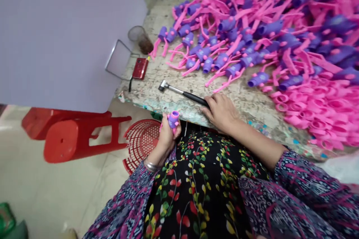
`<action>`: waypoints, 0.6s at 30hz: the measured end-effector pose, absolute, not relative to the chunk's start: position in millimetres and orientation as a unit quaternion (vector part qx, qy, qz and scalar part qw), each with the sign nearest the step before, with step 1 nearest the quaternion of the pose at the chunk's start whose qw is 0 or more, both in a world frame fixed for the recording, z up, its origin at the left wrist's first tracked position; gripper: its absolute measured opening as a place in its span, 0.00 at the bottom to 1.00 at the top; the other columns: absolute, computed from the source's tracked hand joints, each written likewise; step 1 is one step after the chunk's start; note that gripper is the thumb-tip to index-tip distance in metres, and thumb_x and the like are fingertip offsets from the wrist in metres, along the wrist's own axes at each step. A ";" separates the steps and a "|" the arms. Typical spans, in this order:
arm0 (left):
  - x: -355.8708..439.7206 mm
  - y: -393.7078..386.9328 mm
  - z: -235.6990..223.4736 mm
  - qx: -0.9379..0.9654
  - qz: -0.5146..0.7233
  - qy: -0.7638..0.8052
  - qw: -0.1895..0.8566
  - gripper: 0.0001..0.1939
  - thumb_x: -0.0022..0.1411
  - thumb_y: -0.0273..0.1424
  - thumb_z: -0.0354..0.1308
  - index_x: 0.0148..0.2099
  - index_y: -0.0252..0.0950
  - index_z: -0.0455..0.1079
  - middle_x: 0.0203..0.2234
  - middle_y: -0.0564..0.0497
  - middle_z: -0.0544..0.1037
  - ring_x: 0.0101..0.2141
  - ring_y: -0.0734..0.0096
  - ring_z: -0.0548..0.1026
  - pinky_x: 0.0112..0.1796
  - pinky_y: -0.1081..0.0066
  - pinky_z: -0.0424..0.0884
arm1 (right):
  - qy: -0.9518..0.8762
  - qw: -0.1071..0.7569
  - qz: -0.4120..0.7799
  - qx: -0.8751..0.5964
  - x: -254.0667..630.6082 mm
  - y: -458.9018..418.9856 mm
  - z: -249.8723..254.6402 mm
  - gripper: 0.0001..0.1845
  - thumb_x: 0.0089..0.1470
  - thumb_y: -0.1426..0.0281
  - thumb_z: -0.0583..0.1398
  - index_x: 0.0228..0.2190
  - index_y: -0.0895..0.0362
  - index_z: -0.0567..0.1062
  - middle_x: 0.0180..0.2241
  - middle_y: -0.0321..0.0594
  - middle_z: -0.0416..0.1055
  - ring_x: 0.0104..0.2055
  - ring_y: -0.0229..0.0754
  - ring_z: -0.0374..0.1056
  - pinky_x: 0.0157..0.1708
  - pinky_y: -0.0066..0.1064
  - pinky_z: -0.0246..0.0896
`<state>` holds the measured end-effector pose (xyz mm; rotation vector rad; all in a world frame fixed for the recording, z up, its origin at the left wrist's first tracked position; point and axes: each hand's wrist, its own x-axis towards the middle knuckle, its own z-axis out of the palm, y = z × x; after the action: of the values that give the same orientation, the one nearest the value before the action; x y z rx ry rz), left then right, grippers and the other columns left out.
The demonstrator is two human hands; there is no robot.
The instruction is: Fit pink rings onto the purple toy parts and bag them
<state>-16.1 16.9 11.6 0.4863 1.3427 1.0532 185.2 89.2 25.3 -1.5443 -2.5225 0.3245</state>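
Observation:
In the head view, my left hand is closed around a small purple and pink plastic doll body, its round open neck facing up, just off the table's front edge. My right hand rests at that edge, with its fingers around the handle end of a small hammer. The hammer lies on the worn table, its black and silver head pointing left. Beyond it spreads a large heap of similar purple doll bodies with pink limbs attached. Loose pink ring-like plastic parts are piled at the right.
A red phone, a clear cup with dark contents and a wire-framed piece sit at the table's left. A pale panel stands there. Below are a red stool and a red plastic basket.

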 end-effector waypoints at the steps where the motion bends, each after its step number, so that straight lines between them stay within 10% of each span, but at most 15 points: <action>1: -20.0 17.1 5.9 0.191 0.481 0.591 0.618 0.35 0.61 0.63 0.37 0.24 0.37 0.60 0.07 0.60 0.55 0.08 0.83 0.49 0.13 0.77 0.42 | -0.852 0.047 0.087 -0.514 178.6 93.4 24.6 0.22 0.63 0.60 0.53 0.49 0.63 0.72 0.42 0.55 0.70 0.43 0.56 0.65 0.39 0.41 0.58; 11: -25.9 24.2 -21.1 0.064 0.530 0.601 0.594 0.33 0.63 0.60 0.37 0.28 0.36 0.62 0.14 0.57 0.65 0.07 0.83 0.55 0.09 0.79 0.43 | -0.798 -0.050 0.193 -0.569 180.2 88.0 39.5 0.21 0.65 0.61 0.48 0.49 0.62 0.70 0.31 0.50 0.76 0.32 0.53 0.73 0.30 0.37 0.62; 18: -14.9 31.1 -14.8 -0.021 0.546 0.628 0.555 0.27 0.67 0.53 0.38 0.31 0.37 0.61 0.13 0.59 0.64 0.08 0.84 0.53 0.11 0.79 0.43 | -0.720 0.211 0.348 -0.561 216.1 48.3 36.2 0.22 0.61 0.57 0.55 0.51 0.55 0.75 0.45 0.44 0.79 0.41 0.50 0.77 0.40 0.38 0.72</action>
<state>-14.9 31.1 -14.8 -0.0498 1.4827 1.2899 216.1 48.3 36.2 -1.5600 -2.0010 0.9676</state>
